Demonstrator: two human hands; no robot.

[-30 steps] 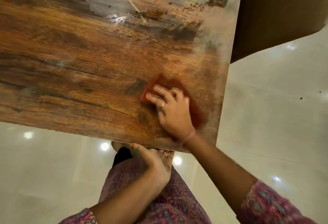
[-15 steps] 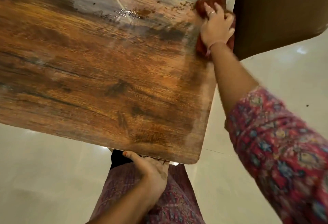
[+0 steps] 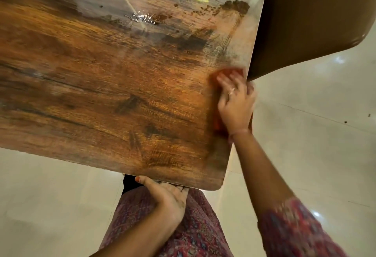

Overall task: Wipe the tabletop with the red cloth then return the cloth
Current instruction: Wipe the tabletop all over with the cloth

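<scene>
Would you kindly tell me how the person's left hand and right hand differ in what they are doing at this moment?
The right hand lies flat on top of the wooden tabletop, while the left hand grips its near edge from below. The right hand presses the red cloth; the left hand holds no cloth. The right hand is motion-blurred, the left sharp. Both touch the table, near its right corner.

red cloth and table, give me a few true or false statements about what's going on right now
1. The right hand presses the red cloth near the tabletop's right edge. True.
2. The left hand also holds a cloth. False: it grips the table's near edge, with no cloth.
3. Brown crumbs lie near the far right corner. True.
4. The tabletop is white marble. False: it has a wood grain.
</scene>
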